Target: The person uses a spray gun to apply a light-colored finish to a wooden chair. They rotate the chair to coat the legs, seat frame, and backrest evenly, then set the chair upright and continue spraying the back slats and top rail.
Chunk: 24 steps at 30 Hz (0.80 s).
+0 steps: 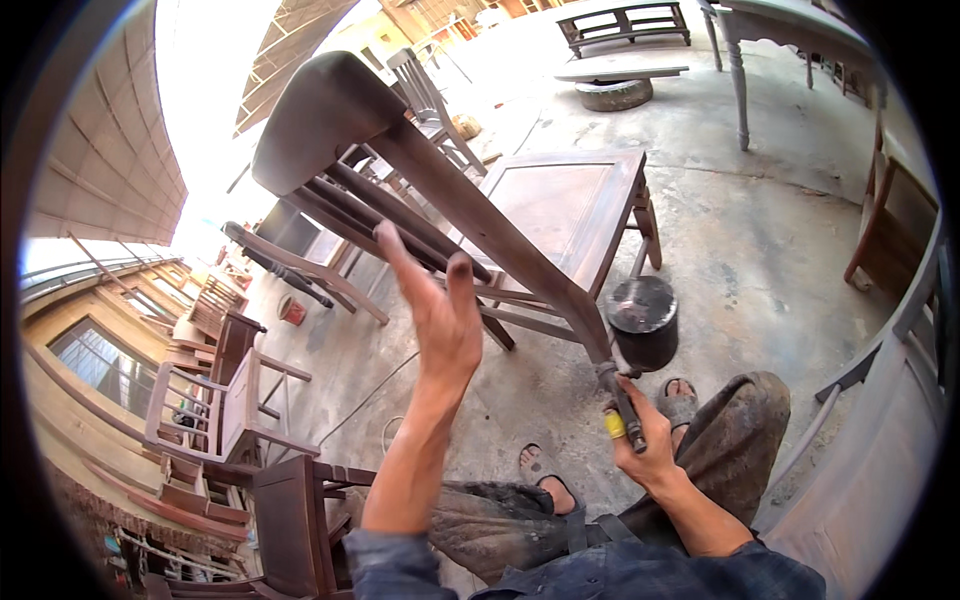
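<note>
A brown wooden chair (480, 210) with a slatted back stands in front of me, its curved top rail nearest. My left hand (440, 315) is raised beside the back slats, fingers stretched out and thumb apart, holding nothing; whether it touches a slat I cannot tell. My right hand (645, 440) is wrapped round the handle of what looks like a dark metal spray gun (622, 402). A round black cup (643, 325) appears just ahead of it; the join is hard to make out. Something yellow (614, 424) sits at the right hand's fingers.
More wooden chairs (240, 400) stand to the left, with a dark chair (285, 520) close at lower left. A small red bucket (292, 310) is on the concrete floor. Farther off are a tire (613, 95) under a board and a grey table (790, 30). Pale furniture (870, 460) rises close on my right.
</note>
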Each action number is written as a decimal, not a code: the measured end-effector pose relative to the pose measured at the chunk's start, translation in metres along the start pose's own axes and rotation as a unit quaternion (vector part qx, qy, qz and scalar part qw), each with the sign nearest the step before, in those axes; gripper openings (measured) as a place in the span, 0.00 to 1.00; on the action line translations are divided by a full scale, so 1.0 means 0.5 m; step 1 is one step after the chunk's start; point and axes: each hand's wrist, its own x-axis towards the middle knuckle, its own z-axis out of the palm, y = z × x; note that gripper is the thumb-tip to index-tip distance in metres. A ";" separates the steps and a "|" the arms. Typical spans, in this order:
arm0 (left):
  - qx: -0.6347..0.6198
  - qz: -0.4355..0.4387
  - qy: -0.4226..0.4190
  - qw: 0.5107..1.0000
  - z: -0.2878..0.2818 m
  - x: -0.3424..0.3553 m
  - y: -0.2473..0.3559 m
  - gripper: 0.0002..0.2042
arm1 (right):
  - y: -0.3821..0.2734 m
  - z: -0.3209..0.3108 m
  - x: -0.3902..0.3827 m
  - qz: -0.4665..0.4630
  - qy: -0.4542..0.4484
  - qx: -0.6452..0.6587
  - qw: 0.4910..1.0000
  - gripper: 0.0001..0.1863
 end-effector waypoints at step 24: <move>0.006 -0.061 -0.147 0.987 -0.003 -0.249 -0.235 0.18 | -0.043 -0.050 0.034 0.062 0.015 0.085 0.994 0.28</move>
